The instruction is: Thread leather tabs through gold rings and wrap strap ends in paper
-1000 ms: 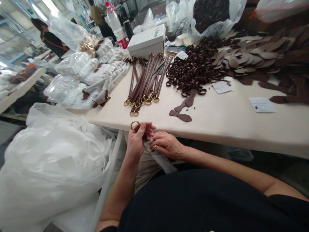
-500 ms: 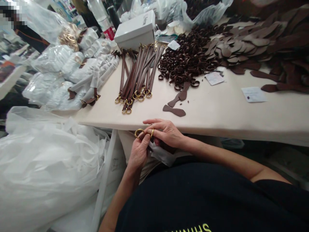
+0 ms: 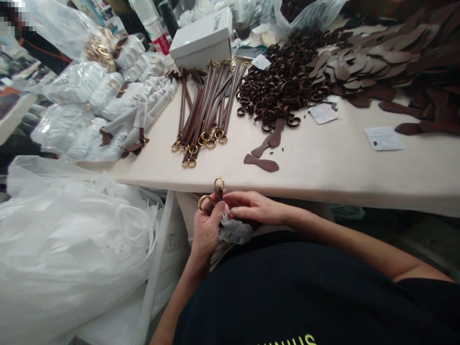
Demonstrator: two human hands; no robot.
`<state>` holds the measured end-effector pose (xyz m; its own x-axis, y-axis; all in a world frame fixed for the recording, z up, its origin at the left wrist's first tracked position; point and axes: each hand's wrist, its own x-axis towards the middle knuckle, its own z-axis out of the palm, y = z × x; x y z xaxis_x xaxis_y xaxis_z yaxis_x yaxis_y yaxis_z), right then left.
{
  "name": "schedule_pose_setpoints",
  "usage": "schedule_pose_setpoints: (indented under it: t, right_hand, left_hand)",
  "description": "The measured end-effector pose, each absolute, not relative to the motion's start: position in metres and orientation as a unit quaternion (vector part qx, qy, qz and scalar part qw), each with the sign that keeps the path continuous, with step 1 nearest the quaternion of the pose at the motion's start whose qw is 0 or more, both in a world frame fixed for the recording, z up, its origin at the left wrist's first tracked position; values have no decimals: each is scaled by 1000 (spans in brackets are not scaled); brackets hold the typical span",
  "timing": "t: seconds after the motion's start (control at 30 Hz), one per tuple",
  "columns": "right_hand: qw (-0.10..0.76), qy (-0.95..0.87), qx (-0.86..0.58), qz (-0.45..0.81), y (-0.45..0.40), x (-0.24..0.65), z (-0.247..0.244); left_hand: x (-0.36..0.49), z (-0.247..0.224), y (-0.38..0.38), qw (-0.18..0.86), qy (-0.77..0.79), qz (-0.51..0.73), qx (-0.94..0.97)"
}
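Just off the table's front edge, my left hand (image 3: 207, 221) is closed on a brown leather strap (image 3: 217, 192). A gold ring (image 3: 219, 182) stands up at one strap end, and a second gold ring (image 3: 203, 203) shows by my left fingers. White translucent wrapping (image 3: 235, 232) hangs below the fingers and appears to cover part of the strap. My right hand (image 3: 257, 207) comes in from the right, its fingers drawn together and its fingertips beside the strap. What lies between the right thumb and fingers is hidden.
Ringed leather straps (image 3: 201, 108) lie in a bundle before a white box (image 3: 201, 40). To the right are a heap of small brown loops (image 3: 283, 86), leather pieces (image 3: 370, 67) and paper slips (image 3: 384, 138). Plastic-wrapped bundles (image 3: 79, 86) and a big white bag (image 3: 72, 249) occupy the left.
One gold ring has swung up and now stands above my left hand. My right hand has moved slightly down and right, away from that ring, and its spread fingers have drawn together.
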<state>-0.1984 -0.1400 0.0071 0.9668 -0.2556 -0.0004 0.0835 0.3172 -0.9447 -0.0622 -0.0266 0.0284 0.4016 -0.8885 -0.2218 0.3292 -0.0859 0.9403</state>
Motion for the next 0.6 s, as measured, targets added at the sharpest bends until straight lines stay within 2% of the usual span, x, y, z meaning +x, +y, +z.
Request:
schedule_pose_setpoints:
  t: [0.1, 0.3, 0.6]
  right_hand:
    - [802, 118, -582, -64, -124, -202, -9]
    - [770, 187, -603, -93, -109, -197, -15]
    - [902, 143, -398, -80, -103, -198, -25]
  left_hand:
    - [-64, 29, -30, 642, -206, -490, 553]
    - [-66, 28, -34, 646, -192, -486, 556]
    - [-68, 29, -34, 642, -154, -490, 569]
